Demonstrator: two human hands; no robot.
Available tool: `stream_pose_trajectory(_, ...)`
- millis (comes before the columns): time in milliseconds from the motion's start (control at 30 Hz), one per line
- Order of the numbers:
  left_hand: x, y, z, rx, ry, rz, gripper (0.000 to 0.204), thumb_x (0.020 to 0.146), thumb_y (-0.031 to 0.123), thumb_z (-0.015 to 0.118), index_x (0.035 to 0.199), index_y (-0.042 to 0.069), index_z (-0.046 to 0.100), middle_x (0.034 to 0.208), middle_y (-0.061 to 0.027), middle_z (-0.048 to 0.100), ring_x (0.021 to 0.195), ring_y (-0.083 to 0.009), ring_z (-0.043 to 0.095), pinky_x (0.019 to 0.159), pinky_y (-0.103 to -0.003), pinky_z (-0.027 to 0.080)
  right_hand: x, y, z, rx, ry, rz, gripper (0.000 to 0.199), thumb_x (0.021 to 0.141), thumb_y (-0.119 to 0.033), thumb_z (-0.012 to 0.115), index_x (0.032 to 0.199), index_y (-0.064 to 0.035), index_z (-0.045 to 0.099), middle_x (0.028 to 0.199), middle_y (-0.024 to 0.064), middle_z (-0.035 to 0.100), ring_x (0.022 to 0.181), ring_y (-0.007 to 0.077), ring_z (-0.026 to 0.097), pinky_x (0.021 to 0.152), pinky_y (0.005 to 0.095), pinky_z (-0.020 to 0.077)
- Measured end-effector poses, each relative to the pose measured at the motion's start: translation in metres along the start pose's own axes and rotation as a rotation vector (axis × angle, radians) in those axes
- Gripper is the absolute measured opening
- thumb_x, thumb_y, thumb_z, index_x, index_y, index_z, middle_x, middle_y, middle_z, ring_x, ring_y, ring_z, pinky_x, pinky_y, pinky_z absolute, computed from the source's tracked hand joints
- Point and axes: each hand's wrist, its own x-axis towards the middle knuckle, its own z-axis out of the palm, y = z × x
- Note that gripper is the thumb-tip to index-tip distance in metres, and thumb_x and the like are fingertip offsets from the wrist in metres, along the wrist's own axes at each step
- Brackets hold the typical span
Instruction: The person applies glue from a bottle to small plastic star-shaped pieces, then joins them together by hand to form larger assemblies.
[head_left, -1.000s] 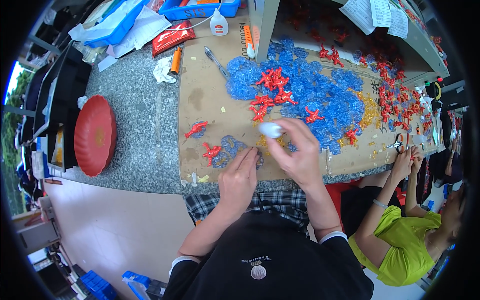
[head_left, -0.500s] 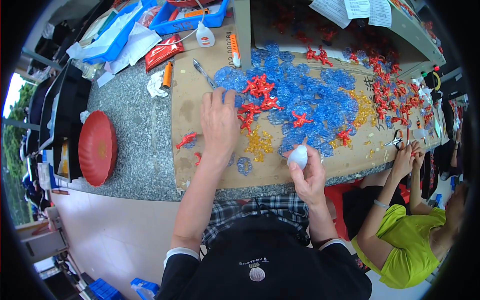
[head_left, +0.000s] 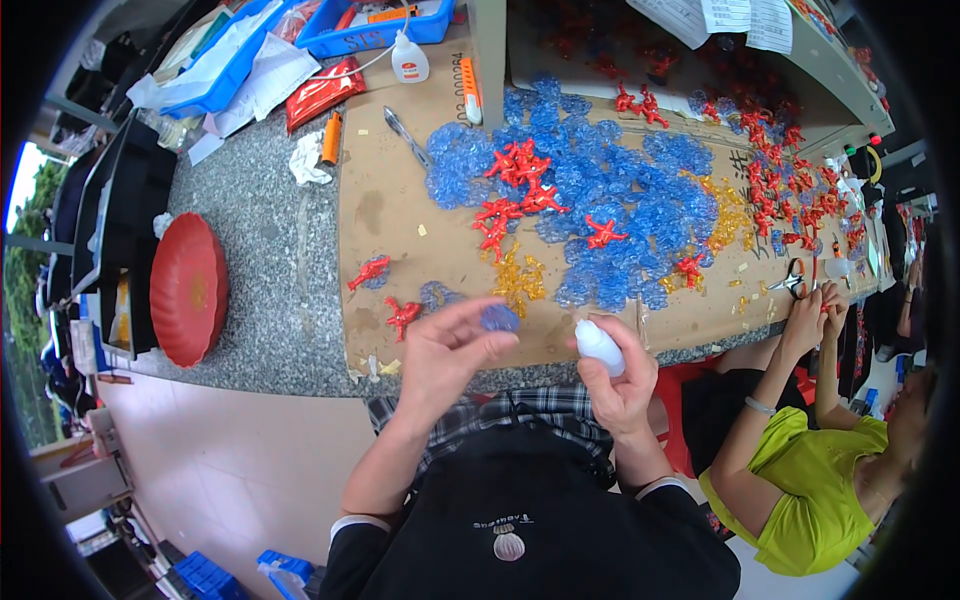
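the left hand (head_left: pixel 445 350) is raised just off the near edge of the cardboard sheet (head_left: pixel 400 215), its thumb and fingertips pinched closed on a small blue translucent piece (head_left: pixel 499 318), which sits at the hand's 1 o'clock. just to its 3 o'clock, apart from it, the right hand (head_left: pixel 622 375) is wrapped closed around a small white squeeze bottle (head_left: pixel 599 345), whose tip leans toward 10 o'clock, toward the blue piece without touching it.

beyond the left hand, at 11 o'clock, two red branching pieces (head_left: pixel 403 315) lie on the cardboard, one partly on another blue bit. at 12 o'clock from the hands is a scatter of yellow pieces (head_left: pixel 517 280), and past that the big heap of blue pieces (head_left: pixel 600 200) with more red ones lying on top. farther at 12 o'clock lie a white glue bottle (head_left: pixel 408 62) and a blue tray (head_left: pixel 375 28).

at 9 o'clock, well apart on the speckled stone counter (head_left: pixel 260 260), a red round dish (head_left: pixel 186 288) rests near the counter's edge. an orange tube (head_left: pixel 331 138) and a crumpled white scrap (head_left: pixel 309 160) lie at 11 o'clock, far back.

at 3 o'clock a person in a lime-green top (head_left: pixel 815 480) sits beside, both their hands (head_left: pixel 812 305) up at the counter edge next to a pair of scissors (head_left: pixel 790 282).
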Motion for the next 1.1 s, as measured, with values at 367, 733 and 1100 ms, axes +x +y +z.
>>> stream_pose_trajectory(367,-0.032,-0.019,-0.003,-0.258,-0.211,-0.213,0.029,0.088,0.006,0.06,0.116,-0.002,0.058,0.092,-0.0059,0.064,0.078,-0.0093,0.06,0.069,-0.022,0.05,0.008,-0.008,0.031,-0.083,-0.04,-0.022,0.037,0.076,-0.005,0.07,0.11,0.0014,0.057,0.099,0.0144,0.065,0.083,0.0191,0.065,0.071,0.028,0.0505)
stream_pose_trajectory(733,-0.037,-0.018,-0.002,-0.557,-0.011,-0.213,0.036,0.088,-0.002,0.054,0.124,0.0,0.05,0.091,-0.0062,0.059,0.085,-0.0184,0.064,0.082,-0.032,0.056,-0.002,-0.025,0.01,-0.222,0.043,-0.226,0.035,0.063,-0.01,0.079,0.092,0.0046,0.066,0.068,0.0093,0.061,0.056,0.0154,0.054,0.051,0.0245,0.0391)
stream_pose_trajectory(1100,-0.038,-0.018,-0.003,-0.513,-0.01,-0.206,0.035,0.088,-0.003,0.053,0.122,0.001,0.052,0.089,-0.0062,0.059,0.087,-0.0161,0.063,0.082,-0.031,0.056,0.0,-0.026,0.016,-0.271,-0.037,-0.296,0.036,0.061,-0.008,0.079,0.092,0.0043,0.067,0.059,0.0081,0.056,0.048,0.0164,0.049,0.046,0.026,0.0353)
